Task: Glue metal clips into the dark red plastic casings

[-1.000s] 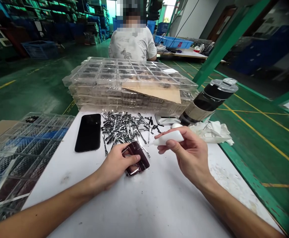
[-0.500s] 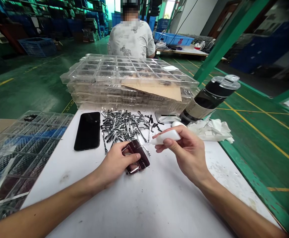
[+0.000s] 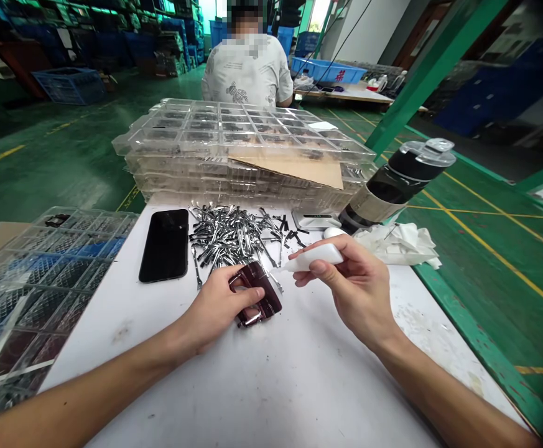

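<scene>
My left hand (image 3: 215,308) rests on the white table and grips a glossy dark red metal frame (image 3: 256,294), which has a rectangular opening that my fingers partly cover. My right hand (image 3: 357,285) pinches a white plastic squeeze tube (image 3: 315,257) between thumb and fingers, with its narrow tip pointing left towards the frame. Tip and frame stand apart. Just beyond both hands lies a heap of small chrome metal parts (image 3: 231,238), with a few black pieces at its right side.
A black smartphone (image 3: 163,246) lies left of the heap. Stacked clear trays (image 3: 196,140) with a cardboard sheet (image 3: 290,169) stand behind it. A clear grid tray (image 3: 51,292) sits left, a bottle (image 3: 395,185) and white cloth (image 3: 399,244) right. A co-worker (image 3: 247,71) sits beyond.
The view has tilted slightly upward, so the scene sits a little higher. Both hands keep their hold, and the white tube lies slightly more level.
</scene>
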The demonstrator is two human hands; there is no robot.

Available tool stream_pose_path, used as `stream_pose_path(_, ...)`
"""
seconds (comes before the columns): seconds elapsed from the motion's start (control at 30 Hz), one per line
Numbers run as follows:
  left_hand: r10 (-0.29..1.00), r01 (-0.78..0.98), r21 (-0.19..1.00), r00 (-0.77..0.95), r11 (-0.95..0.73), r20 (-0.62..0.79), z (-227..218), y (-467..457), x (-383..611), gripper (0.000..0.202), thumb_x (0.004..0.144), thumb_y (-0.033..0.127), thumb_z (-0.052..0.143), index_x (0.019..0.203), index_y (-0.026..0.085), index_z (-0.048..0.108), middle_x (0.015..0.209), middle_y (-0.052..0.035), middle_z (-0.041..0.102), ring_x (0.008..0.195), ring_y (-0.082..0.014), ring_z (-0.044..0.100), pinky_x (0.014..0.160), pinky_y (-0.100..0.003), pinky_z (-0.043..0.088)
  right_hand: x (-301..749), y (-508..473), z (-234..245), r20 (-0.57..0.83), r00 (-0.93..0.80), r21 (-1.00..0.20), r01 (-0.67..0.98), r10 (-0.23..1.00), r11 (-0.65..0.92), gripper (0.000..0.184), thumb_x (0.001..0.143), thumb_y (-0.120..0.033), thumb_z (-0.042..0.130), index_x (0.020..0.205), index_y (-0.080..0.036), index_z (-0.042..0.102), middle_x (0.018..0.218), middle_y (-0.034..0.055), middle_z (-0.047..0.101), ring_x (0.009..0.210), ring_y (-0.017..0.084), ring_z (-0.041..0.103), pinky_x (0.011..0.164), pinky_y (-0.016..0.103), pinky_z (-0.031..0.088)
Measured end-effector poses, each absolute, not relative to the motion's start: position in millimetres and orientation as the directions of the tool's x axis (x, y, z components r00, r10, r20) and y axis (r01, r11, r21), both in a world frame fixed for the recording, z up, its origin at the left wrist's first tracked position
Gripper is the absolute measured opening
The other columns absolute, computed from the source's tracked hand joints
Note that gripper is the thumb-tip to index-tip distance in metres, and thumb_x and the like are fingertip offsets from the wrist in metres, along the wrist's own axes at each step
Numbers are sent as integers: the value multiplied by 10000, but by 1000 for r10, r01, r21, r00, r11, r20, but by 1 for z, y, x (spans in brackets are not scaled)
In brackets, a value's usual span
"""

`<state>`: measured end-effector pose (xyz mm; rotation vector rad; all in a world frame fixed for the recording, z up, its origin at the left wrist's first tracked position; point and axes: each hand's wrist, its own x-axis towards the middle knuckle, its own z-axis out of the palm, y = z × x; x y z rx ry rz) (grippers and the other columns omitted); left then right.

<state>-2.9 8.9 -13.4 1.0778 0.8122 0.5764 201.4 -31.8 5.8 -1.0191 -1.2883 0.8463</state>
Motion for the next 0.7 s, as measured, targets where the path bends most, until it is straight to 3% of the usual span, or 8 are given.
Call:
stream_pose_path(0.33, 764, -12, 923, 566, 385, -311, -11, 9, -4, 161, 866, 234, 695, 797, 157, 572, 592, 24, 550, 556, -118, 482, 522, -250, 384, 205, -32, 11, 394, 91, -918, -10, 915, 397, 63, 931, -230, 711, 979, -192, 698, 929, 60, 729, 683, 176, 703, 587, 316, 625)
stream_pose_path(0.7, 756, -50, 905, 570, 423, -322, -9, 10, -2, 164, 847, 175, 670, 774, 164, 524, 573, 32, 527, 534, -108, 462, 514, -238, 394, 211, -32, 14, 300, -8, -953, 42, 954, 300, 67, 934, -251, 710, 936, -188, 685, 886, 48, 725, 638, 151, 689, 573, 285, 601)
